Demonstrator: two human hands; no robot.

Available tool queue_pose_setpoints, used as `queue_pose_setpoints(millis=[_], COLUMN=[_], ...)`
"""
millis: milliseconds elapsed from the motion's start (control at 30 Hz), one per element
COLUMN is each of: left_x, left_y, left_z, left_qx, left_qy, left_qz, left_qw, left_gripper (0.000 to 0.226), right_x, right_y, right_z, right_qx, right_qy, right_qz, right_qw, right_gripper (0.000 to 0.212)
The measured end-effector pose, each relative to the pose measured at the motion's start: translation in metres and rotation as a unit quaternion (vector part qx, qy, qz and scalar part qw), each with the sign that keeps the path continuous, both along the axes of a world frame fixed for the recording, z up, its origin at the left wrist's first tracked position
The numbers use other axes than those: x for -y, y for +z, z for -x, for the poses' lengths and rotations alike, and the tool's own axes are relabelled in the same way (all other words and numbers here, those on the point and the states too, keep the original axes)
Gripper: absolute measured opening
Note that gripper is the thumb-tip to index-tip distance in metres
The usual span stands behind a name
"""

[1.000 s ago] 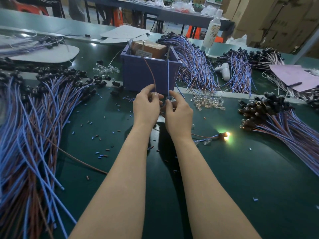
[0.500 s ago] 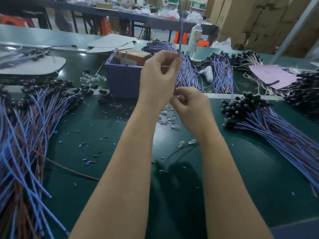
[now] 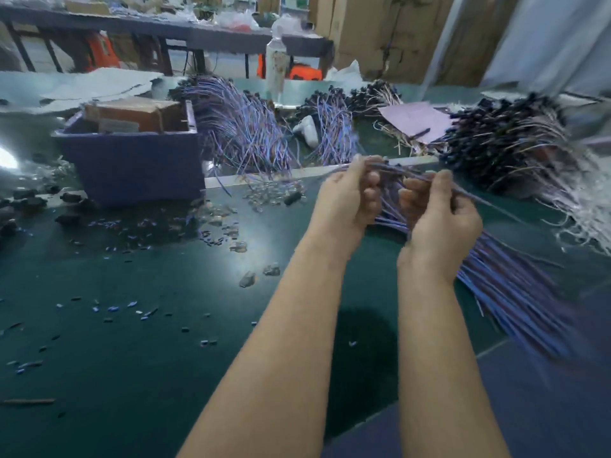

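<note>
My left hand (image 3: 347, 196) and my right hand (image 3: 439, 213) are raised side by side over the green table (image 3: 165, 342). Both pinch one thin blue-and-brown wire pair (image 3: 401, 169) that runs between their fingertips and trails off to the right. Below and behind the hands lies a fanned bundle of blue and brown wires (image 3: 515, 292) with black ends. The frame is blurred by motion, so the wire's tip is unclear.
A purple bin (image 3: 132, 163) holding a brown box stands at the left. More wire bundles (image 3: 244, 130) lie behind it and at the far right (image 3: 515, 150). Small clear LEDs (image 3: 264, 196) and cut bits litter the table. A white bottle (image 3: 276, 67) stands at the back.
The view has swung to the right. My left hand came down from in front of the bin. Both hands moved right over the right-hand bundle, with the wire now stretched nearly level between them.
</note>
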State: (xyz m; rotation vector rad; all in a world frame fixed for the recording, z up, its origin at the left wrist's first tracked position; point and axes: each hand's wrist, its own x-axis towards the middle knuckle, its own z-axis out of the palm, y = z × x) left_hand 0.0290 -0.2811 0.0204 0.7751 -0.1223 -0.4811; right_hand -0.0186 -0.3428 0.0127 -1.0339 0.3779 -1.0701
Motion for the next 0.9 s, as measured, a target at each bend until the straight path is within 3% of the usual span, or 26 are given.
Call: queue_pose_setpoints(millis=[100,200,267,433,567,667,800,900], left_x=[0.036,0.070,0.084,0.094,0.089,0.078,0.041,-0.003], left_y=[-0.001,-0.015,-0.027,-0.053,-0.054,-0.052,-0.041,-0.025], left_z=[-0.007,-0.014,-0.019,-0.031,-0.033,-0.033,-0.033,-0.031], left_qx=[0.049,0.039,0.009,-0.048,-0.042,0.043,0.144,0.156], left_qy=[0.015,-0.003,-0.001,0.002,-0.011,-0.005,0.061,0.134], left_qz=[-0.102,-0.180,-0.209,-0.210,-0.227,-0.305,-0.361,-0.329], left_qw=[0.994,0.983,0.978,0.977,0.973,0.951,0.919,0.922], left_gripper=[0.030,0.023,0.012,0.018,0.027,0.029,0.030,0.028], right_x=[0.030,0.055,0.065,0.075,0.071,0.063,0.039,0.002], right_y=[-0.020,-0.037,-0.046,-0.055,-0.056,-0.054,-0.042,-0.028], right_z=[0.008,0.010,0.009,0.001,-0.003,-0.006,-0.012,-0.025], right_qx=[-0.056,-0.105,-0.091,-0.043,-0.058,-0.116,-0.132,-0.107], right_qy=[-0.018,0.017,0.060,0.109,0.094,0.087,0.124,0.180], right_qz=[-0.084,-0.195,-0.268,-0.343,-0.342,-0.296,-0.263,-0.245], right_qw=[0.995,0.975,0.957,0.932,0.933,0.944,0.948,0.946], right_gripper=[0.036,0.034,0.034,0.034,0.027,0.027,0.030,0.026])
